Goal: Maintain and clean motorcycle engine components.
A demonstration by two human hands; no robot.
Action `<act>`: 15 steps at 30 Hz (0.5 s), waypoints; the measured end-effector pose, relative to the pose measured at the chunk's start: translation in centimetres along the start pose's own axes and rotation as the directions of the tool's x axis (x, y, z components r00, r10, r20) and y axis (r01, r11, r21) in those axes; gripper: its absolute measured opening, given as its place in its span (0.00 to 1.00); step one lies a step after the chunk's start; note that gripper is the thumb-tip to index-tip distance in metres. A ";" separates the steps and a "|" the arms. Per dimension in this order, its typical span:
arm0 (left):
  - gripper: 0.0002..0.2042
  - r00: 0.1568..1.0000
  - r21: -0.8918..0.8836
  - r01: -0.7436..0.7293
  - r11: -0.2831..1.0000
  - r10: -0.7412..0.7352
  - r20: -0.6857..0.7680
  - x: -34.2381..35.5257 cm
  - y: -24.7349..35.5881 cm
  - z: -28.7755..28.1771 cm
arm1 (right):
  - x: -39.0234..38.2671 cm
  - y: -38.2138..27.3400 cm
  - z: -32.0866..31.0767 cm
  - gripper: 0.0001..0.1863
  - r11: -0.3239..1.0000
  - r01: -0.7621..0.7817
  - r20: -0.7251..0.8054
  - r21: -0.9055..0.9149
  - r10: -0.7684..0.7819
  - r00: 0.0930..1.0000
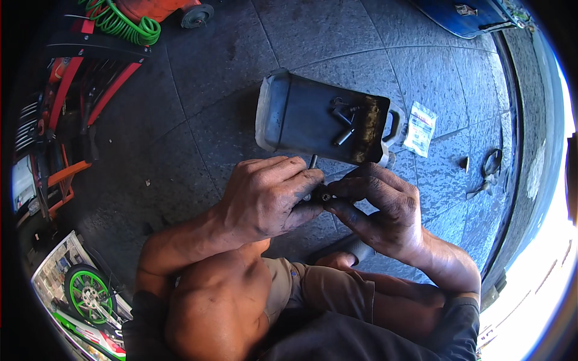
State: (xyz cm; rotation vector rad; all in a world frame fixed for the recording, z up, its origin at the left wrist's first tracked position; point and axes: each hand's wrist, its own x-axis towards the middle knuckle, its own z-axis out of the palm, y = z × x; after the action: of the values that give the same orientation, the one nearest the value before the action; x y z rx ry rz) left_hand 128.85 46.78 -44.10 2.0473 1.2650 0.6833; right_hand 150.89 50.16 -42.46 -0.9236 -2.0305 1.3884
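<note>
Between my two hands is a small dark metal part (326, 197) with a round fitting at its middle. A short metal pin (313, 161) sticks up from beside the fingers of my left hand (268, 192). That hand is closed around the part's left side. My right hand (385, 207), blackened with grease, pinches the right end between thumb and fingers. Much of the part is hidden by my fingers. Just beyond them lies a cut-open plastic jug (263, 117), used as a tray, with a shiny metal cylinder (344, 136) and other small dark pieces in it.
A white packet (420, 129) lies on the tiled floor right of the jug, with a black strap-like piece (492, 163) farther right. Red-and-black tool rack (66, 90) and coiled green hose (129, 27) stand at left. A blue container (463, 17) is at the far right.
</note>
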 end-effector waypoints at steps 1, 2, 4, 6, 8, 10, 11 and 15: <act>0.18 1.000 0.022 -0.012 1.000 0.012 -0.010 0.0 0.0 0.0 | 0.0 0.0 0.0 0.14 1.000 0.001 0.001 0.000 -0.001 1.000; 0.17 1.000 0.044 -0.024 0.999 0.025 -0.019 0.0 0.0 0.0 | -0.1 0.1 0.0 0.13 0.999 0.031 -0.003 -0.011 -0.031 1.000; 0.18 0.999 0.060 -0.031 0.998 0.033 -0.036 0.0 0.1 0.1 | -0.1 0.2 -0.1 0.13 0.998 0.062 -0.006 -0.023 -0.062 0.998; 0.18 0.998 0.074 -0.039 0.996 0.043 -0.051 0.0 0.1 0.1 | -0.2 0.2 -0.1 0.13 0.996 0.075 0.003 -0.044 -0.075 0.997; 0.18 0.997 0.095 -0.048 0.994 0.054 -0.060 0.1 0.1 0.1 | -0.2 0.2 -0.1 0.13 0.996 0.074 0.004 -0.039 -0.074 0.997; 0.18 0.997 0.108 -0.044 0.993 0.051 -0.056 0.0 0.3 -0.1 | -0.2 0.1 -0.1 0.13 0.997 0.075 0.007 -0.032 -0.075 0.997; 0.18 0.997 0.119 -0.045 0.992 0.052 -0.051 0.1 0.3 -0.1 | -0.2 0.2 0.0 0.13 0.997 0.075 0.002 -0.029 -0.075 0.997; 0.17 0.998 0.086 -0.031 0.996 0.035 -0.044 0.0 0.3 -0.2 | -0.1 0.1 -0.1 0.12 0.997 0.070 -0.019 0.010 -0.070 0.997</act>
State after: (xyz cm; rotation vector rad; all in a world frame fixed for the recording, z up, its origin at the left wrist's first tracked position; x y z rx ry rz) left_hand 128.91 46.75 -43.72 2.1373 1.3091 0.7056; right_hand 151.08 50.15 -42.54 -0.8490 -2.0207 1.3470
